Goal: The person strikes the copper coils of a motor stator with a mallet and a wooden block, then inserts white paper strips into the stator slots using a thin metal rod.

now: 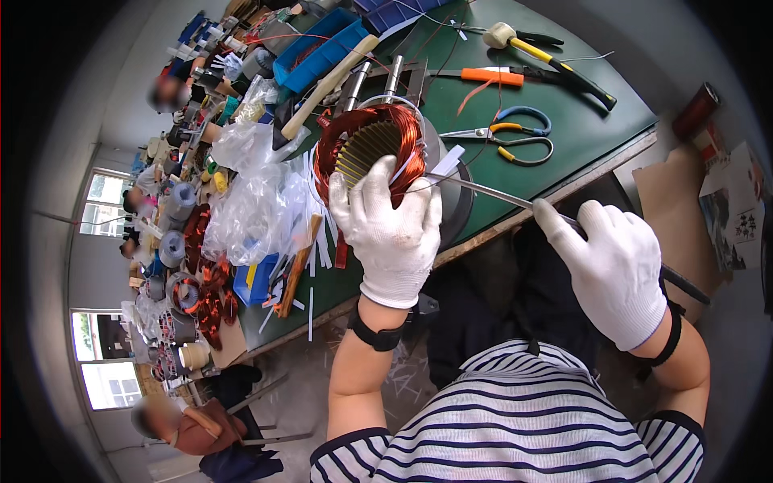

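Observation:
A motor stator [328, 153] with copper-red wire coils around a ribbed yellowish inner core rests on the green table. My left hand [393, 233], in a white glove, grips its near side, with the fingers over the rim of the core. In my right hand [616, 274], also gloved, is a long thin metal rod tool [493, 194] with a dark handle end. Its tip reaches the stator's right side beside my left fingers, where a white strip [448, 161] sticks out. Whether the tip touches the coil is hidden.
Right of the stator lie scissors [523, 137], a hammer [555, 68] and an orange-handled tool [493, 76]. Beyond it are a wooden stick [330, 84] and a blue bin [322, 52]. Plastic bags [250, 189] and white strips crowd the left. Several people sit further left.

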`<state>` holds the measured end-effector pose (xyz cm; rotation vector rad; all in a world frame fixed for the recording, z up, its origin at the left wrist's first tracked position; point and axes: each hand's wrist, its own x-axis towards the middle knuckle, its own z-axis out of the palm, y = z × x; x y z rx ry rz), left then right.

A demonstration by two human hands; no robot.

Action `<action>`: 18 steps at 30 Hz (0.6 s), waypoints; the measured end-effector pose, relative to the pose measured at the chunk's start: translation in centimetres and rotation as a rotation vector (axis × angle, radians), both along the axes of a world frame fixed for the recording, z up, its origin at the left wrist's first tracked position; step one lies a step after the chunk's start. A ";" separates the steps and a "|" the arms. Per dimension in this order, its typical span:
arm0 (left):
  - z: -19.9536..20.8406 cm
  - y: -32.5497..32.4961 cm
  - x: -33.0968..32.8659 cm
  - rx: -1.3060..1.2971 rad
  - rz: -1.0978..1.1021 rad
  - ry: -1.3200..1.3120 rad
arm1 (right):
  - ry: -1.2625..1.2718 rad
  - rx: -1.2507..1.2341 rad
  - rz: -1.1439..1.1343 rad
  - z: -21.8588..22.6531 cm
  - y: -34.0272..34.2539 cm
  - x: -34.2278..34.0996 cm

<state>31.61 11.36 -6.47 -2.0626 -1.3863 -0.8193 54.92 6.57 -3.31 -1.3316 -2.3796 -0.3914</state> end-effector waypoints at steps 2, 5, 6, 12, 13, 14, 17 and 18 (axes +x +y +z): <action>0.2 0.0 0.1 0.014 0.011 -0.004 | -0.036 -0.003 0.027 0.3 1.2 -0.7; 0.1 0.0 -0.2 0.010 -0.016 -0.014 | -0.085 0.027 0.093 0.3 2.8 -1.2; 0.1 0.0 -0.3 -0.010 -0.015 -0.026 | -0.030 0.088 0.102 0.1 3.0 -1.3; -0.2 0.4 -0.7 0.018 -0.041 -0.052 | 0.194 0.115 0.076 -2.8 4.2 -3.1; -0.2 0.4 -0.6 0.019 -0.045 -0.035 | 0.294 0.159 0.118 -3.4 4.5 -3.7; -0.2 0.4 -0.6 -0.008 -0.045 -0.010 | 0.342 0.174 0.125 -3.8 4.6 -3.8; -0.1 0.1 -0.6 0.013 -0.071 -0.048 | 0.332 0.089 0.135 -4.6 4.4 -2.5; -0.1 0.0 -0.7 0.001 -0.071 -0.067 | 0.293 0.041 0.105 -4.8 4.1 -1.6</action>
